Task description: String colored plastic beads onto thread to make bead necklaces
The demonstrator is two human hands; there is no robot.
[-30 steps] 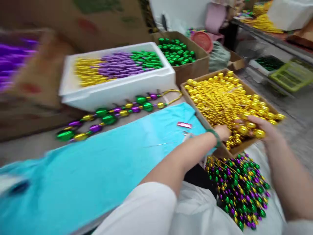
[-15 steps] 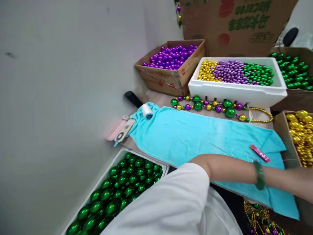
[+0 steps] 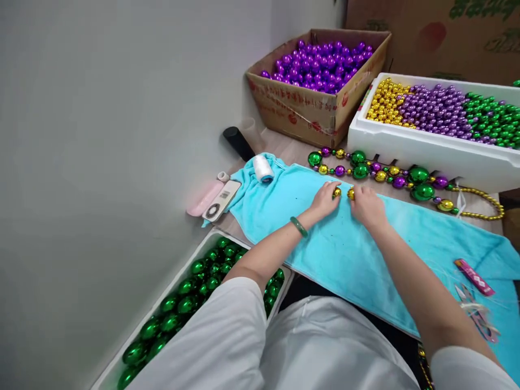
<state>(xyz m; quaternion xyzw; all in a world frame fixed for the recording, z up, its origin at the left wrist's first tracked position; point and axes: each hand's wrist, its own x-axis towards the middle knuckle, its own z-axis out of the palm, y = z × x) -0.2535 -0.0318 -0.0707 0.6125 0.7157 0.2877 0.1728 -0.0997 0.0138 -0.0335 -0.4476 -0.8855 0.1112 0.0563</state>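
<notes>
My left hand, below a green bangle, has its fingers closed on a gold bead. Just to its right, my right hand grips another gold bead. Both hands rest over the far part of a turquoise towel, a small gap between them. Beyond them lies a strung necklace of green, purple and gold beads. A white thread spool sits on the towel's left end. Scissors and a pink packet lie at right.
A cardboard box of purple beads stands at the back, beside a white foam box with gold, purple and green beads. A foam tray of large green balls is at lower left. A grey wall closes off the left side.
Earlier one arm reached far right toward the gold bead box; now both hands are over the towel with gold beads. The view has shifted left, and the scissors have come into sight.
</notes>
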